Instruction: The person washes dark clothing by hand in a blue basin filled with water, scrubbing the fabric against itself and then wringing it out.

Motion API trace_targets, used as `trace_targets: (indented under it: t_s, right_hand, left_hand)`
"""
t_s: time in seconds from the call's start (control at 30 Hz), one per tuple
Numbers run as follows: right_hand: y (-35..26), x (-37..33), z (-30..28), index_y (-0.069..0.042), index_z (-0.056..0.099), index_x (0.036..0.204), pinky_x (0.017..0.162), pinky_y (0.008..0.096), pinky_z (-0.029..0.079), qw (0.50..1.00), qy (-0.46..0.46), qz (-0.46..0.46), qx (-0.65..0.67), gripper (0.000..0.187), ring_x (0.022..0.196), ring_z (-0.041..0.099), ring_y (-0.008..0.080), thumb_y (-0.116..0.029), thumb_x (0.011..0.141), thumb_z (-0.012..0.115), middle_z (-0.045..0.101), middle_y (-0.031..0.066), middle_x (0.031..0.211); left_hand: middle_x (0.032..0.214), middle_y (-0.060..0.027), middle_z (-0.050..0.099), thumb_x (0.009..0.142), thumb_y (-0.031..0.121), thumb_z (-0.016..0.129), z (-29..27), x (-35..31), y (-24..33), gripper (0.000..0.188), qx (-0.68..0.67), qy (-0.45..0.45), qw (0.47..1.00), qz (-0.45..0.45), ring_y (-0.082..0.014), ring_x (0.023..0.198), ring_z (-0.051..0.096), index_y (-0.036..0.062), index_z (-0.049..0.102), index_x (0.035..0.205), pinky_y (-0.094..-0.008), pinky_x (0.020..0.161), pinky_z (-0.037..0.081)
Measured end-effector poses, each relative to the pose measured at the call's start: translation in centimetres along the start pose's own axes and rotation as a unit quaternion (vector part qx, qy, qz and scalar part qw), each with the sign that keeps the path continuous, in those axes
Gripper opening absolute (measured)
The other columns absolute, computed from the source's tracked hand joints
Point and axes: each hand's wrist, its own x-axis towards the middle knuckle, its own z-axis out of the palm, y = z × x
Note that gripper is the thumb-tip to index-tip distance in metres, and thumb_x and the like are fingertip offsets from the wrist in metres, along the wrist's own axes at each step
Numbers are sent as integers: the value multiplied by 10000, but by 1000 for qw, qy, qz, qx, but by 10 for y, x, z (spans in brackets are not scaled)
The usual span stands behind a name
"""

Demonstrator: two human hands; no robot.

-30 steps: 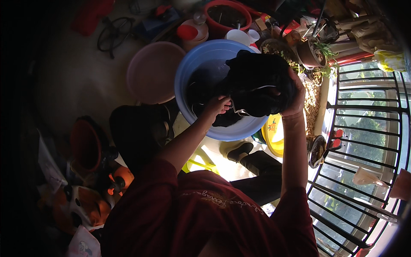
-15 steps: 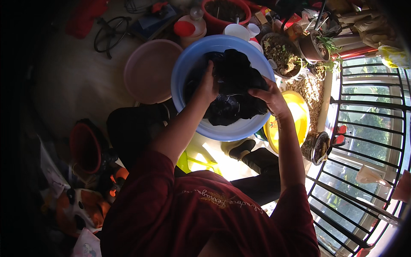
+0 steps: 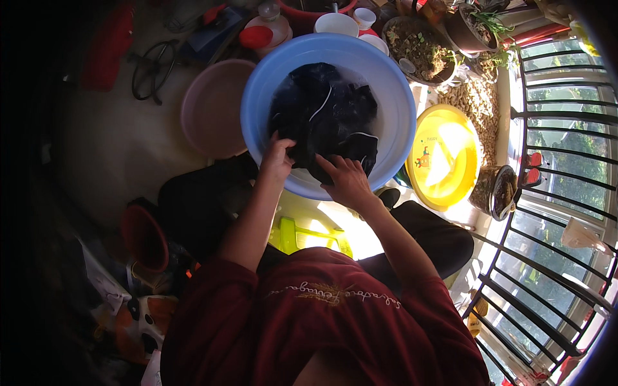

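Note:
A black garment (image 3: 328, 109) with thin white piping lies spread and wet in a wide light-blue basin (image 3: 253, 106) in front of me. My left hand (image 3: 278, 159) is at the basin's near-left side, its fingers closed on the garment's near edge. Just right of it, my right hand (image 3: 347, 181) reaches over the near rim and grips the same edge, with the fingers bent over the cloth. The fingertips of both hands are partly hidden by the dark fabric.
A pink basin (image 3: 215, 109) stands left of the blue one, a sunlit yellow basin (image 3: 444, 157) to its right. Potted plants (image 3: 421, 48) and white bowls (image 3: 337, 26) crowd the far side. Black window bars (image 3: 570, 119) line the right. A green plastic stool (image 3: 290, 237) is below me.
Both hands have come down and nearer to me. The garment, bunched and lifted before, now lies spread in the basin, its white piping showing. The view has shifted slightly.

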Motion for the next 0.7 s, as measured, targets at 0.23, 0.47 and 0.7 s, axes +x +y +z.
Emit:
trace_targets:
  t_s: [0.23, 0.47, 0.7]
  right_hand:
    - [58, 31, -49, -125, 588, 1185, 871, 331, 438, 892, 93, 149, 416, 435, 981, 593, 308, -120, 752, 622, 604, 154, 1088]
    - [96, 62, -65, -73, 569, 1204, 969, 333, 377, 946, 177, 110, 248, 456, 1133, 510, 247, -89, 754, 636, 528, 134, 1233]
    - [57, 79, -91, -8, 471, 1271, 997, 335, 349, 888, 121, -20, 443, 654, 1127, 491, 227, -122, 690, 749, 521, 125, 1209]
  left_hand:
    - [1061, -85, 582, 721, -1, 564, 42, -24, 36, 384, -31, -52, 996, 61, -234, 1000, 547, 52, 541, 1100, -376, 916, 422]
    - [933, -66, 602, 678, -31, 635, 90, -25, 59, 336, 101, -61, 985, 127, -178, 891, 558, 19, 585, 1006, -316, 816, 443]
    - [892, -64, 622, 709, -24, 651, 144, -33, 76, 288, 335, -175, 914, 148, -172, 847, 593, -9, 614, 993, -299, 773, 476]
